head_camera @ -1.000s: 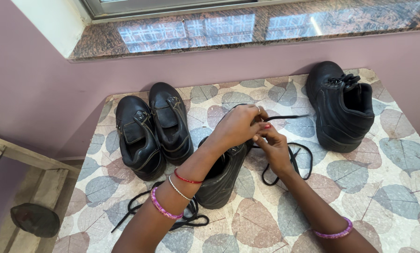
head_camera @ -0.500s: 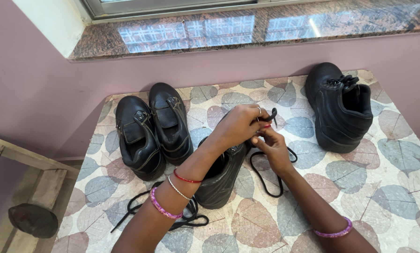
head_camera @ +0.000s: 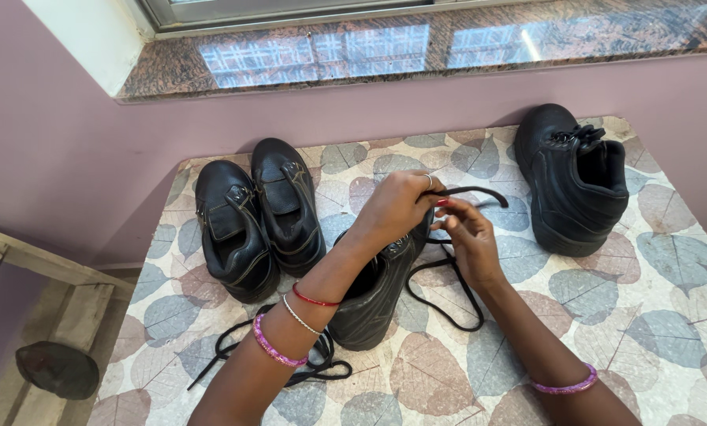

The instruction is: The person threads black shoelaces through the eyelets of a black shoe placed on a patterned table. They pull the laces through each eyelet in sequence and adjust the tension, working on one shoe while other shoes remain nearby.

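Tabletop [head_camera: 669,315] with a leaf-patterned cover fills most of the view, set against a mauve wall [head_camera: 69,158] under a polished stone windowsill [head_camera: 416,47]. A pair of black shoes [head_camera: 255,217] stands side by side at the table's far left, toes to the wall; a single black boot [head_camera: 574,177] stands well apart at the far right. Between them, near the middle, lies the black shoe [head_camera: 373,296] being worked on. The left hand [head_camera: 397,207] grips its upper front, fingers curled over it. The right hand [head_camera: 465,237] sits just beside, fingers pinched on a black shoelace [head_camera: 448,296] — one end arcs up over the fingertips, the rest loops on the cover. A loose lace [head_camera: 235,351] lies under the left forearm.
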